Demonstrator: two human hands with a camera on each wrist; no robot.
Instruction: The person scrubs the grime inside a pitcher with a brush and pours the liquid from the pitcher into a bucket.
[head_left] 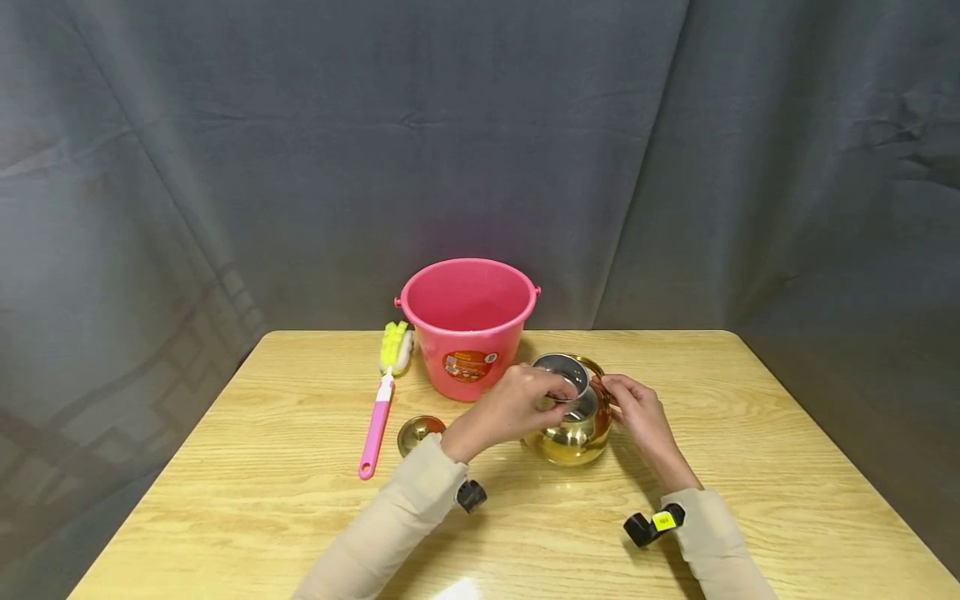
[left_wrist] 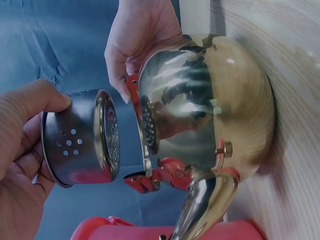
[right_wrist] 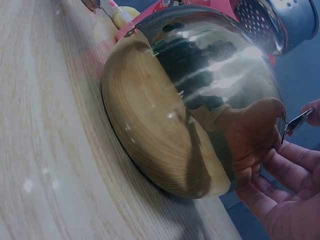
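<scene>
With my left hand (head_left: 521, 404) I pinch the rim of a silvery, perforated metal strainer cup (left_wrist: 82, 145), held just off the open mouth of a glossy, round-bellied gold metal kettle (head_left: 566, 451). My right hand (head_left: 639, 410) has thumb and fingers closed on its curved handle (head_left: 593, 364). The kettle stands right of centre on the pale wood-grain surface (head_left: 300, 517); by the far edge is a tapering pink plastic bucket (head_left: 508, 348), and leftward lie a round gold metal lid (head_left: 418, 430) and a pink-handled, spongy yellow-and-white brush (head_left: 377, 423).

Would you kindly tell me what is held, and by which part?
Left hand: the strainer, by its side wall. Right hand: the kettle, seemingly by its handle.
</scene>
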